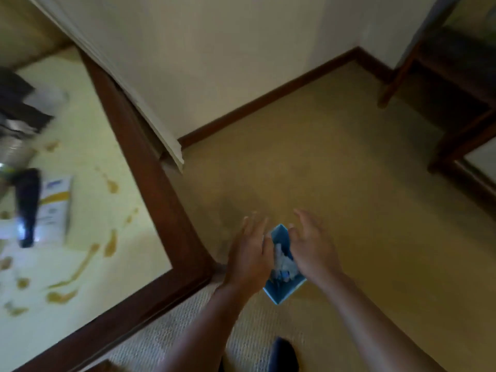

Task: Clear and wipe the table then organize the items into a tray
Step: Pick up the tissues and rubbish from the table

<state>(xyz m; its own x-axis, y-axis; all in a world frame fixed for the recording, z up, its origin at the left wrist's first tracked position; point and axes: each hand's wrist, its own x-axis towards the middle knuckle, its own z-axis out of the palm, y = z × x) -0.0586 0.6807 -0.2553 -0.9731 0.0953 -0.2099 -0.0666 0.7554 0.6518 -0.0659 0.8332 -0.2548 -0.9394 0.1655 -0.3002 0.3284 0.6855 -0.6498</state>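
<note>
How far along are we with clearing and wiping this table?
Early. Done: crumpled waste lies in the blue container on the floor. In hand: left hand and right hand are open above it. Left: wiping brown spills off the table, where a carton and a black item lie.

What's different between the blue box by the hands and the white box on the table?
The blue box is down at the carpet, between the left hand and right hand; the white box lies on the table. The blue box is open-topped with crumpled scraps inside; the white box lies flat, yellow-banded, seemingly closed. Both are rectangular.
</note>
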